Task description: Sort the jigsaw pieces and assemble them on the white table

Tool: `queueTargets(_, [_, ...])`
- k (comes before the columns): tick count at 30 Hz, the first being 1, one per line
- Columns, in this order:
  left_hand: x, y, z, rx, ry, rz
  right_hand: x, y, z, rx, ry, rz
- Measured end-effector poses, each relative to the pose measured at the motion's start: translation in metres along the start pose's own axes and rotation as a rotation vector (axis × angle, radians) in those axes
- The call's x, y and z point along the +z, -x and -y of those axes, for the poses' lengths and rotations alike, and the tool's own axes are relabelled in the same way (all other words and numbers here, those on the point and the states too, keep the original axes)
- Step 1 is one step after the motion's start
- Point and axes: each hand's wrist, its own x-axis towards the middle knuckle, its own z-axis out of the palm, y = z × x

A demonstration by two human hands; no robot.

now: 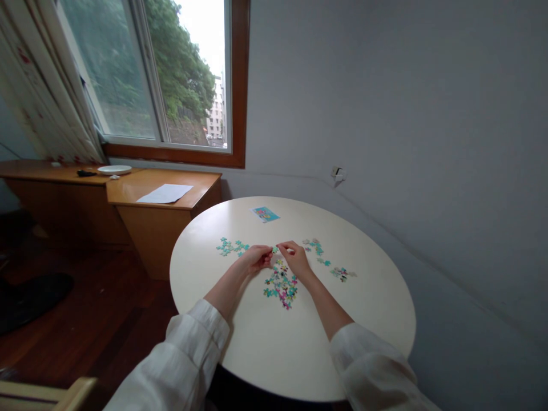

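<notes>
Between the fingertips of both hands is a small green jigsaw puzzle piece [274,250], lifted just above the round table. My left hand [258,257] pinches it from the left, its other fingers curled. From the right, my right hand [296,258] pinches at the piece's upper edge; whether it holds a second piece is too small to tell. Below the hands lies a loose pile of puzzle pieces [283,288] in green, pink, yellow and dark colours. A group of mostly green pieces [231,246] lies left of my left hand.
More pieces [342,273] are spread to the right of my right hand. A small blue picture card [266,214] lies on the far part of the white table [274,348]. A wooden desk [205,185] with paper [166,193] and a white plate [115,169] stands behind left.
</notes>
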Motion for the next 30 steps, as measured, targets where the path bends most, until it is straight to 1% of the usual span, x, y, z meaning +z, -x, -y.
queueTargets(2, [-0.001,-0.0011,0.0008,0.021,-0.003,0.009,0.0002,0.0001,-0.0004,-0.007,0.001,0.008])
queueTargets(7, [-0.0012,-0.0026,0.0005,0.033,0.015,-0.018,0.0003,-0.0002,-0.0021,-0.011,-0.003,0.037])
queueTargets(15, [-0.0002,-0.0026,-0.0004,0.054,0.009,-0.043,0.0,-0.0002,-0.0017,0.004,-0.006,0.04])
queueTargets(22, [-0.0006,-0.0028,-0.0003,0.081,-0.113,-0.069,0.0001,0.0,0.0001,0.005,0.009,0.059])
queueTargets(28, [0.0027,0.0023,-0.0012,0.099,-0.248,-0.156,0.0012,-0.0005,-0.0018,-0.003,0.025,0.061])
queueTargets(30, [0.0037,0.0031,-0.0012,0.108,-0.271,-0.163,0.0014,-0.0003,-0.0021,-0.005,0.027,0.059])
